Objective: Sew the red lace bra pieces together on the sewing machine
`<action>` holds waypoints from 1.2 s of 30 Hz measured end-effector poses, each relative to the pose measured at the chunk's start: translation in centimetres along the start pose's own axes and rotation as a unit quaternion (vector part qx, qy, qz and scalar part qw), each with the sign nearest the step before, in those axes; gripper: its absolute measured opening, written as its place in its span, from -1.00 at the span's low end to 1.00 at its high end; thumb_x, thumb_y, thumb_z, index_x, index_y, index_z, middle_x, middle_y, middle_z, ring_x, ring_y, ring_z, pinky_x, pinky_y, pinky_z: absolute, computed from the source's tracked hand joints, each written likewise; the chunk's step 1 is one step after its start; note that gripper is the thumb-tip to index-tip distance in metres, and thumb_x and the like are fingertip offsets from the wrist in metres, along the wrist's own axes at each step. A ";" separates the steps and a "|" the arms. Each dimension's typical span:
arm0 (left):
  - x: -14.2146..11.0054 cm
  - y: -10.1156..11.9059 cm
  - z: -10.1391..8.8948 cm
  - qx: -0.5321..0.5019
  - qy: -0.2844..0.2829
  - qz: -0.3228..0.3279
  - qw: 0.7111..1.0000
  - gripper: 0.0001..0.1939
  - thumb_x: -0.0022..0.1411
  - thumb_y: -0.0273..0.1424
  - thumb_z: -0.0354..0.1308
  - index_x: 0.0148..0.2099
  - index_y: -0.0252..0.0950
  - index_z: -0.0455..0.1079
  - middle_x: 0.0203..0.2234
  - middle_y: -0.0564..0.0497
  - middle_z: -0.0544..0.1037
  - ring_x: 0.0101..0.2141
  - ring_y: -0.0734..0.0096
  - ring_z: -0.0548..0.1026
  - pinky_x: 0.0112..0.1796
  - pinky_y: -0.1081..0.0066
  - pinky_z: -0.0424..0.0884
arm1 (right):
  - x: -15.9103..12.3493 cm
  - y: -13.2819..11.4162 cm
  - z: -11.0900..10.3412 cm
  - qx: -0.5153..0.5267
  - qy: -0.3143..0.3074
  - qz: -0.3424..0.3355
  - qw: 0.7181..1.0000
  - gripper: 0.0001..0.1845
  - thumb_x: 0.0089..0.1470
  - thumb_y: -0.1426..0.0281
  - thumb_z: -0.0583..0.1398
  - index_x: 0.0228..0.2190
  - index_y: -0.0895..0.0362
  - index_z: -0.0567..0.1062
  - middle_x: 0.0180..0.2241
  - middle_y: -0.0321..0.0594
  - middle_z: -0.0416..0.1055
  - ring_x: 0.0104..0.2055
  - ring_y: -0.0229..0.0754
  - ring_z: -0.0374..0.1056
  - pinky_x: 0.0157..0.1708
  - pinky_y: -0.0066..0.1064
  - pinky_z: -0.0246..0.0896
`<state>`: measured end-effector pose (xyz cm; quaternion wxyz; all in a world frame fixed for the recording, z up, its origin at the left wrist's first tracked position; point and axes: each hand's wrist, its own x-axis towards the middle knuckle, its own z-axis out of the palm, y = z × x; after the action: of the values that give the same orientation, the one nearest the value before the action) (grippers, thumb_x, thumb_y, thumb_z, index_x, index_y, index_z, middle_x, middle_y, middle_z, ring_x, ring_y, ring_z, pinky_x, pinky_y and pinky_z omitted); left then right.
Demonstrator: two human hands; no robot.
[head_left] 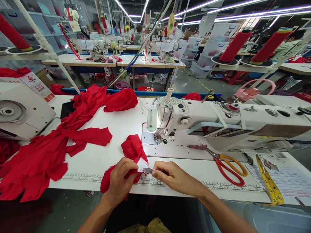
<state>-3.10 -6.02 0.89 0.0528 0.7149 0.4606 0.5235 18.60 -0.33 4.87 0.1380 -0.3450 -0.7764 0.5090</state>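
My left hand (122, 178) pinches a red fabric piece (133, 147) with a white label (142, 164) on it, near the table's front edge. In my right hand (173, 176) are small metal thread snips (147, 170), most of them hidden by the fingers. Their blade tips touch or overlap the lower edge of the label. Just beyond the hands stands a white sewing machine (211, 121), its needle area behind and to the right of the red piece.
A heap of red fabric (43, 155) spreads across the left side. Scissors (227, 165) with red and orange handles lie at right beside a seam ripper (198, 147). Farther right are a yellow tape measure (268, 181) and a printed sheet (289, 181). Another machine (24, 108) stands left.
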 end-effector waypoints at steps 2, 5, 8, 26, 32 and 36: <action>0.1 0.1 0.0 -0.003 -0.002 -0.002 1.000 -0.81 0.24 -0.64 0.13 -0.22 -0.23 0.36 -0.42 0.09 0.48 -0.39 0.48 0.48 -0.37 0.50 0.43 | 0.2 -0.1 0.0 -0.004 -0.008 -0.011 1.000 -0.59 0.31 0.11 0.07 -0.48 0.11 0.32 -0.57 -0.43 0.12 -0.51 -0.34 0.02 -0.55 -0.51 -0.07; 0.1 0.1 0.1 -0.008 -0.003 -0.010 1.000 -0.83 0.25 -0.62 0.11 -0.24 -0.23 0.35 -0.45 0.10 0.47 -0.42 0.48 0.47 -0.40 0.50 0.41 | 0.5 -0.6 0.0 -0.011 -0.007 -0.030 0.999 -0.60 0.29 0.14 0.10 -0.50 0.10 0.32 -0.58 -0.44 0.13 -0.53 -0.35 0.02 -0.56 -0.51 -0.07; 0.0 0.0 0.2 -0.011 -0.005 -0.012 1.000 -0.83 0.25 -0.62 0.10 -0.24 -0.23 0.34 -0.45 0.10 0.46 -0.43 0.49 0.46 -0.41 0.50 0.40 | 0.6 -0.8 0.2 -0.013 0.000 -0.033 0.999 -0.60 0.29 0.12 0.11 -0.50 0.11 0.33 -0.59 -0.44 0.13 -0.53 -0.35 0.02 -0.57 -0.51 -0.08; 0.6 1.3 -0.1 0.025 -0.009 -0.030 0.999 -0.87 0.27 -0.57 0.16 -0.20 -0.23 0.35 -0.42 0.08 0.45 -0.40 0.47 0.45 -0.39 0.49 0.43 | 0.8 0.8 3.7 -0.046 0.211 -0.088 0.972 -0.81 0.07 0.41 0.21 -0.20 0.07 0.46 -0.59 -0.46 0.19 -0.58 -0.34 0.02 -0.55 -0.50 -0.06; 0.2 2.2 -1.4 0.109 0.029 0.026 0.993 -0.77 0.27 -0.65 0.14 -0.11 -0.23 0.39 -0.30 0.02 0.41 -0.28 0.45 0.47 -0.25 0.47 0.48 | 1.8 -0.1 3.7 0.040 0.199 -0.090 0.975 -0.88 0.04 0.41 0.20 -0.30 0.10 0.48 -0.59 -0.45 0.20 -0.58 -0.36 0.03 -0.55 -0.50 -0.01; -0.3 2.1 -1.0 0.130 0.035 0.056 0.989 -0.76 0.27 -0.65 0.15 -0.08 -0.26 0.39 -0.28 0.00 0.37 -0.27 0.44 0.46 -0.28 0.48 0.50 | 1.5 -1.4 3.4 0.117 0.162 -0.060 0.978 -0.81 0.09 0.25 0.24 -0.33 0.12 0.47 -0.56 -0.44 0.18 -0.56 -0.37 0.01 -0.56 -0.50 -0.04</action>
<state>-2.65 -7.91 2.31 -0.0864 0.7217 0.4855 0.4858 15.07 -2.03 4.36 0.3315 -0.3571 -0.6982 0.5245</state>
